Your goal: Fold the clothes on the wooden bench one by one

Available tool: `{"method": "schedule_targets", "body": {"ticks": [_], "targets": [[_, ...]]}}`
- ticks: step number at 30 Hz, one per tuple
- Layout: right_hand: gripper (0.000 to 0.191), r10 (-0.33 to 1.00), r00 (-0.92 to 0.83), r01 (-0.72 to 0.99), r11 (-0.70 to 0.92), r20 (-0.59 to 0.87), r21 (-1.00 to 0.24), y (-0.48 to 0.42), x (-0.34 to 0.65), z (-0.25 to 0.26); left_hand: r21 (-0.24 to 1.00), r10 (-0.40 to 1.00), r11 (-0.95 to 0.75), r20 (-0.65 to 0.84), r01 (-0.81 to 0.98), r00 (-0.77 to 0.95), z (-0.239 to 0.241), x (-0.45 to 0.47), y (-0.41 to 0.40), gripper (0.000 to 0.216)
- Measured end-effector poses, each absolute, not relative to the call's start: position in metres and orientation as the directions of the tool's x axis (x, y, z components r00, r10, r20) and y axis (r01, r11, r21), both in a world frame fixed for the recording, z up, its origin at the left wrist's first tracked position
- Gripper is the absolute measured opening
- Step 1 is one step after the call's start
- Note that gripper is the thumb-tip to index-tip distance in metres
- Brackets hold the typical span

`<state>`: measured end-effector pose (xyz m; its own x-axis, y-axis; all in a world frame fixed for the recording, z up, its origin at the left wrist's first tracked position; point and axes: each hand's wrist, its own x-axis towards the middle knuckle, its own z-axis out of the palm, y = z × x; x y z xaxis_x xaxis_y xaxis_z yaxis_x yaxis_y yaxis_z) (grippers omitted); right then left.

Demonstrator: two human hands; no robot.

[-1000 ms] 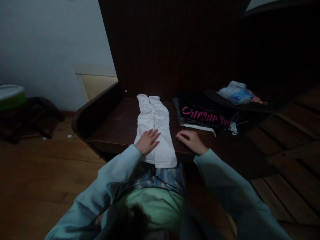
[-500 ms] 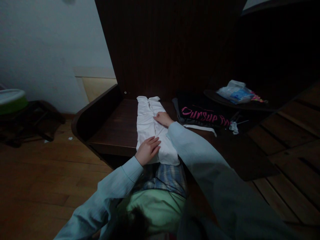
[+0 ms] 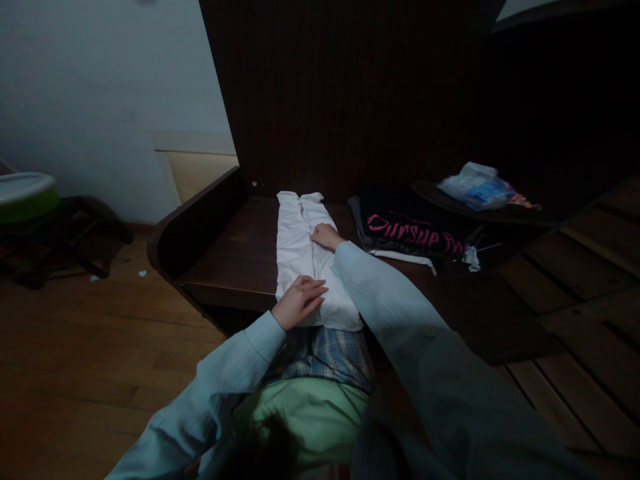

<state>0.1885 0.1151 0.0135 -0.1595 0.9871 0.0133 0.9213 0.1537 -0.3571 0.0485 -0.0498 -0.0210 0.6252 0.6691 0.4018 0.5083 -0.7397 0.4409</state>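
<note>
A white garment [image 3: 293, 243], folded into a long strip with a seam or fold line down its middle, lies on a dark wooden bench [image 3: 225, 253]. Its near end hangs toward my lap, over plaid fabric. My left hand [image 3: 300, 301] rests on the near part of the garment, fingers stretched out and fairly close together. Farther up, my right hand [image 3: 327, 237] is closed at the middle fold, its fingers curled against the cloth and seemingly pinching it. The right fingertips are partly hidden.
Right of the garment lies a stack of dark folded clothes [image 3: 400, 223] with pink lettering. Beyond it, a plastic bag [image 3: 477, 185] sits on a dark round surface. The bench has a raised left side [image 3: 195, 217]. A green container [image 3: 27, 198] stands on a stool at far left.
The view has shifted slightly, so everything sits a little farther right. Both hands stay at nearly the same places on the white garment; the left fingers look slightly more raised.
</note>
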Motion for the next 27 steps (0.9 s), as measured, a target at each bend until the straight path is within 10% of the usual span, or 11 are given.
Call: {"method": "schedule_targets", "body": {"ticks": [11, 27], "targets": [[0.022, 0.996, -0.058, 0.904, 0.082, 0.071, -0.42, 0.116, 0.188, 0.009, 0.539, 0.686, -0.699, 0.32, 0.47, 0.654, -0.015, 0.044, -0.044, 0.025], [0.019, 0.994, 0.089, 0.473, 0.008, 0.057, -0.881, 0.129, 0.178, 0.001, 0.569, 0.671, -0.691, 0.278, 0.445, 0.687, -0.017, 0.04, -0.04, 0.028]]}}
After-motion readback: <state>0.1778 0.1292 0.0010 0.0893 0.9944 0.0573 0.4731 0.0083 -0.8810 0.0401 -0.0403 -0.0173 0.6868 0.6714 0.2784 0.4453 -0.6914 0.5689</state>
